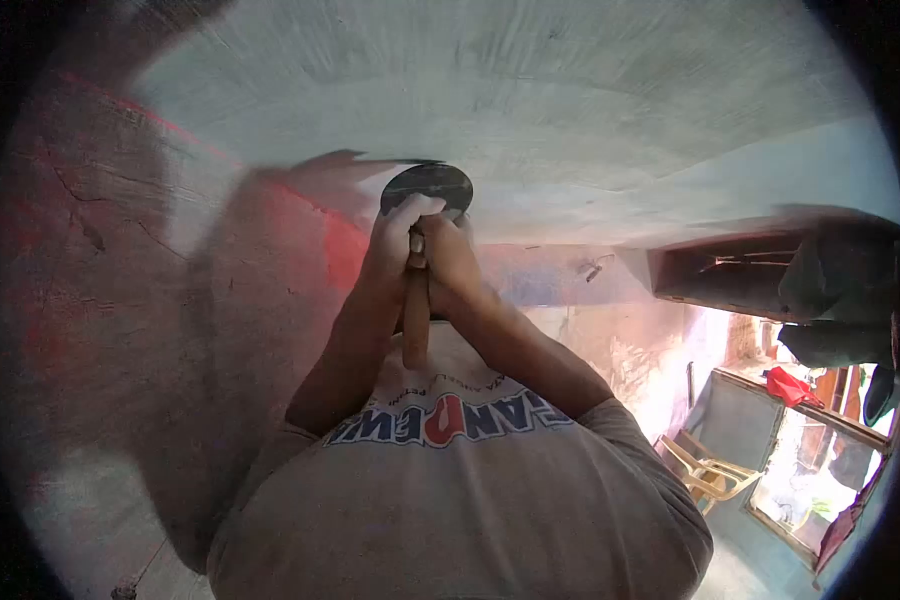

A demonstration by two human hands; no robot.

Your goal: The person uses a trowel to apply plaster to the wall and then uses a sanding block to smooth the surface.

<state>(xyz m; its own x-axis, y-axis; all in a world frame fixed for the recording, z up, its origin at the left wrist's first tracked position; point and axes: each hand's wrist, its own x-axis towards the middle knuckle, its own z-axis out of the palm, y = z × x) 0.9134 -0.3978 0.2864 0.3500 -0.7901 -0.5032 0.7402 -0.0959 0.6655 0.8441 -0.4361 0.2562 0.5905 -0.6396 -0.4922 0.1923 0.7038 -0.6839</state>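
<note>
Both of my hands are raised together in front of my chest, at the upper middle of the view. My left hand and my right hand are closed around a tool with a wooden handle. The handle points down toward my shirt. Beyond my fingers is a dark round disc, close to the pale grey plastered surface; whether it touches is hard to tell. My hands hide the joint between disc and handle.
A rough, reddish wall stands on the left. At right are a dark shelf with cloth on it, a pale plastic chair, a red cloth and a bright doorway or window opening.
</note>
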